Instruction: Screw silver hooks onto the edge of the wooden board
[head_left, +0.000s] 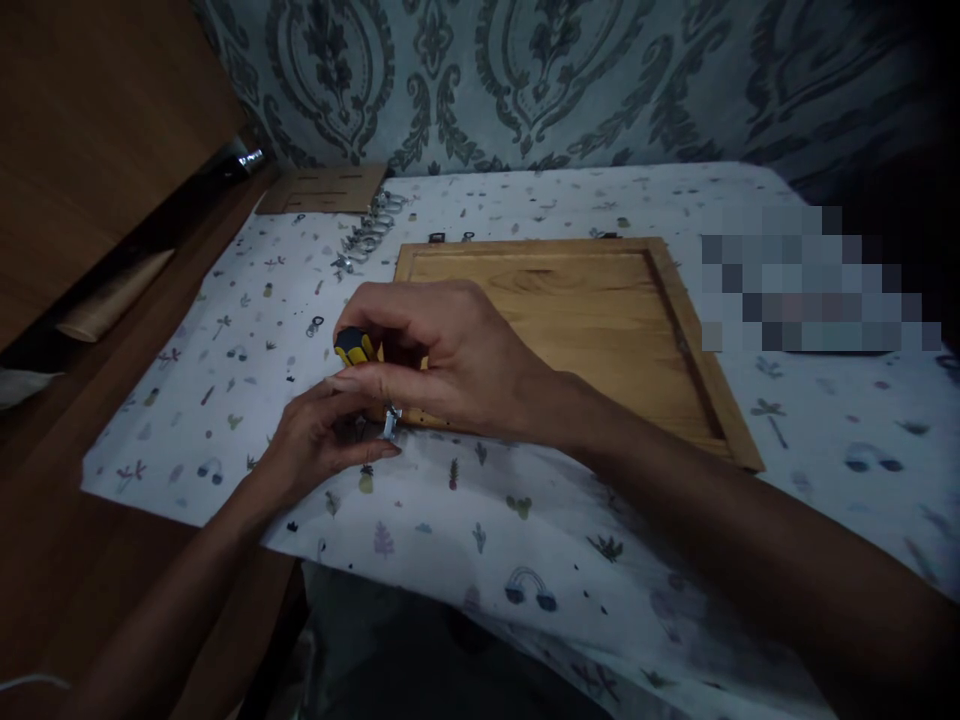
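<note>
My right hand (pixel 465 350) is closed around a stubby screwdriver (pixel 354 345) with a black and yellow handle; its shaft and tip are hidden behind my fingers. Just below, my left hand (pixel 322 430) pinches a small shiny metal fitting (pixel 391 422) at the near left corner of a framed wooden panel (pixel 555 320). The panel lies flat, with a raised rim around a recessed middle. Whether the screwdriver touches a screw in the fitting cannot be seen.
A patterned white cloth (pixel 450 520) covers the work surface. Several metal fittings (pixel 367 230) lie in a row beyond the panel's left side, beside a brown cardboard piece (pixel 322 190). Brown wooden furniture (pixel 97 130) stands at left, and a patterned wall (pixel 435 80) is behind.
</note>
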